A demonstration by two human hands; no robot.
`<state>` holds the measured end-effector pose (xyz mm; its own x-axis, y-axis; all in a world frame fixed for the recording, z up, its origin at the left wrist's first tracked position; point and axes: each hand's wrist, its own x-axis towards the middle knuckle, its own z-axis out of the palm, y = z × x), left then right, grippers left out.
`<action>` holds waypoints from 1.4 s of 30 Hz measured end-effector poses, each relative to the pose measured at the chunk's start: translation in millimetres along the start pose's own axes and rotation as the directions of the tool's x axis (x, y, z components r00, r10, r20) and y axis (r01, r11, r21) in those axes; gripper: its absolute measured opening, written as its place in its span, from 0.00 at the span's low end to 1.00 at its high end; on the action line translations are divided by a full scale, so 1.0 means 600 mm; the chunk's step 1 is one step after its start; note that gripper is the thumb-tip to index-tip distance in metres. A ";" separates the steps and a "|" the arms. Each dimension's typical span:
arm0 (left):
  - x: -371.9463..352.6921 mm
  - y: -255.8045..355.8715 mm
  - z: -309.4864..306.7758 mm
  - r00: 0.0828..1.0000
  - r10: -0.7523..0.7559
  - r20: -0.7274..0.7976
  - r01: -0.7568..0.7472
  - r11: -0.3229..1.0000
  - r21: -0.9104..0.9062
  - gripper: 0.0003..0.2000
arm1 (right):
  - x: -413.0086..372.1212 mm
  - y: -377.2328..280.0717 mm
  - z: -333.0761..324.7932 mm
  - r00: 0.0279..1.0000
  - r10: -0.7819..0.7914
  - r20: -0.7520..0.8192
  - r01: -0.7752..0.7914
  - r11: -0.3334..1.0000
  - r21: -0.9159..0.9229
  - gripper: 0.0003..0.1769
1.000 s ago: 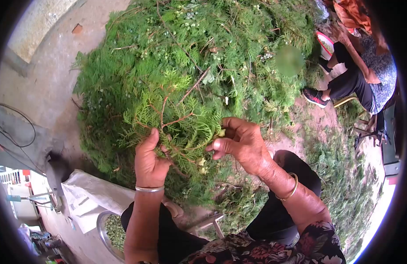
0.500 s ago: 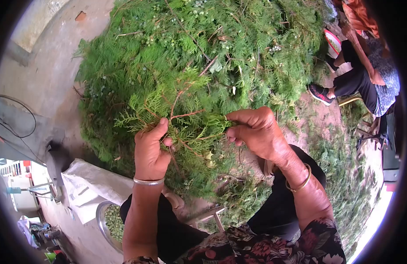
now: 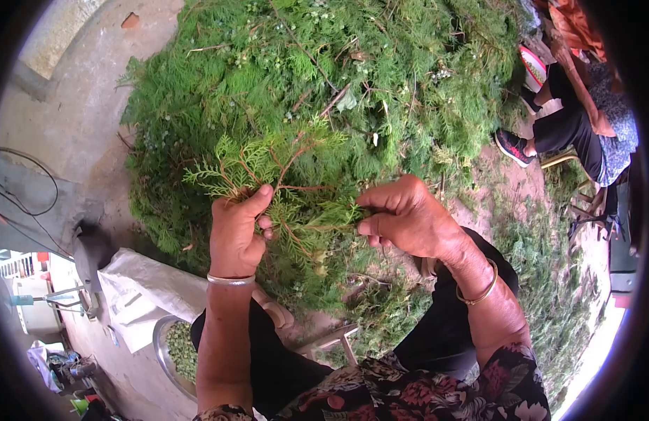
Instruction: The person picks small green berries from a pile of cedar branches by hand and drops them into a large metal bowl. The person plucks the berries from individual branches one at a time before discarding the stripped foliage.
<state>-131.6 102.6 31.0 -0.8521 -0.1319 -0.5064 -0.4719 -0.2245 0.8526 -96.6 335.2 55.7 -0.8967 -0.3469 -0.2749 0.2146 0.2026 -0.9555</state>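
L hand (image 3: 234,235) grips flat, fern-like green sprig (image 3: 282,179) w/ reddish-brown stems; R hand (image 3: 401,217) fingers pinch its tip.

Left of centre, the left hand (image 3: 234,235) is clenched, thumb raised. The right hand (image 3: 403,219), opposite, pinches its fingertips together.

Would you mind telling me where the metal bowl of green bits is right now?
In the head view, the metal bowl sits at lower left on the ground, beside the white sack and below the left hand gripping the sprig.
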 end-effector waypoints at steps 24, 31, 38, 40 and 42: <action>0.009 -0.026 0.012 0.999 -0.050 0.017 0.053 0.957 -0.284 0.06 | 0.021 0.039 0.059 1.000 0.008 -0.007 -0.008 1.000 -0.007 0.15; 0.008 -0.030 0.011 0.999 -0.054 0.001 0.052 0.961 -0.270 0.06 | 0.020 0.040 0.062 1.000 -0.007 -0.010 0.008 1.000 0.005 0.11; 0.016 -0.035 0.007 0.985 -0.152 0.083 0.172 0.909 -0.380 0.06 | 0.020 0.037 0.056 0.986 0.037 -0.165 0.005 0.968 0.251 0.08; 0.025 -0.043 0.006 0.981 -0.168 0.096 0.193 0.889 -0.416 0.06 | 0.021 0.038 0.060 0.983 0.074 -0.170 0.009 0.896 0.444 0.07; 0.025 -0.044 0.007 0.977 -0.184 0.111 0.215 0.866 -0.451 0.06 | 0.022 0.044 0.065 0.981 0.045 -0.190 0.048 0.887 0.459 0.07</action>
<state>-133.0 110.7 1.1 -0.7703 0.0197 -0.6374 -0.4896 -0.6586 0.5714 -87.9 300.5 22.7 -0.9434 -0.1565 -0.2925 0.3249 -0.2569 -0.9102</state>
